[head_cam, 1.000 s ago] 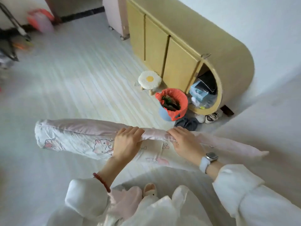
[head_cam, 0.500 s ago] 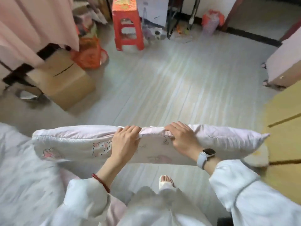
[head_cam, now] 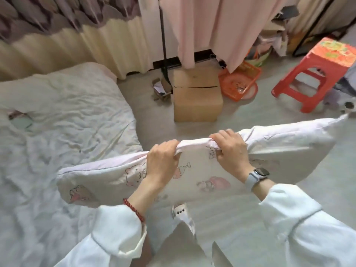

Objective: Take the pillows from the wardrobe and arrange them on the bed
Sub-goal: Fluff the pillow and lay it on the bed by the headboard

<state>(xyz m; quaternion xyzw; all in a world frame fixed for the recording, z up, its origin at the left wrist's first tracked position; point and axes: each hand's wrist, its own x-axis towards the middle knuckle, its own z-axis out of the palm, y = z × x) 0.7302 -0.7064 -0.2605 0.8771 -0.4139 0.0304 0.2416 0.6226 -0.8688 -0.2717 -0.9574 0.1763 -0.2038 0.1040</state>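
Note:
I hold a long white pillow [head_cam: 289, 151] printed with pink cartoon animals, stretched level in front of me. My left hand [head_cam: 163, 160] grips its top edge near the middle, and my right hand [head_cam: 231, 151], with a grey watch on the wrist, grips the same edge a little to the right. The pillow's left end hangs over the edge of the bed [head_cam: 67, 116], which fills the left side under a rumpled white quilt. No other pillow lies on the visible part of the bed. The wardrobe is out of sight.
A cardboard box [head_cam: 196, 97] stands on the floor just beyond the pillow, with an orange basket [head_cam: 238, 83] and a red plastic stool [head_cam: 316, 74] to its right. Curtains [head_cam: 202, 29] hang along the back. My slippered foot [head_cam: 181, 211] shows below the pillow.
My view has swung left from the yellow cabinet across the floor to the bed. The pillow came along in both hands, and its left end now reaches over the bed's edge.

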